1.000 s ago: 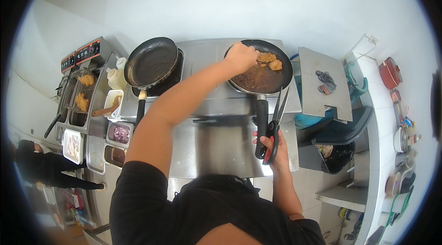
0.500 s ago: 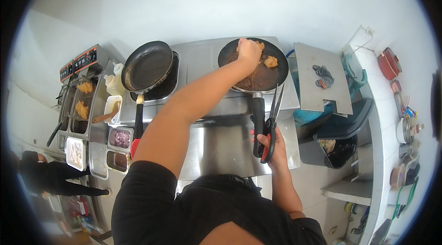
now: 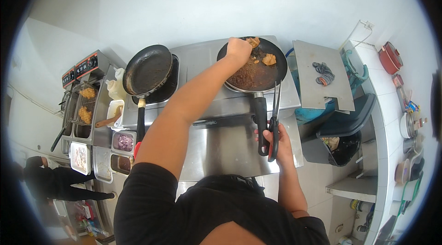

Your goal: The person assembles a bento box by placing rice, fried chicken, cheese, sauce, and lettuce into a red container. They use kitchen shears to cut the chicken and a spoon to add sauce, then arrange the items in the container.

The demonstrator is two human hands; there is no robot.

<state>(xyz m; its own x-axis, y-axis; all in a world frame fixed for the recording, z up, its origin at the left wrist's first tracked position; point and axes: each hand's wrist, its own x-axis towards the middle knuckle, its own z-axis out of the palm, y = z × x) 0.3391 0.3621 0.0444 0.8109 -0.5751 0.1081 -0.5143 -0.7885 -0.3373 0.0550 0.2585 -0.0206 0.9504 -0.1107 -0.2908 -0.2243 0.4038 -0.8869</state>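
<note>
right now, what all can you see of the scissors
The scissors have two slim, grey, metallic-looking blades, slightly parted, and a black grip. They run alongside the handle of the right pan, on its right, tips toward that pan's rim. The right hand holds them by the grip; whether they touch the pan is unclear.

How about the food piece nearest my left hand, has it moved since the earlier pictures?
Yes: the food piece by your left hand has moved away from you, closer to the back edge of the stove.
</note>
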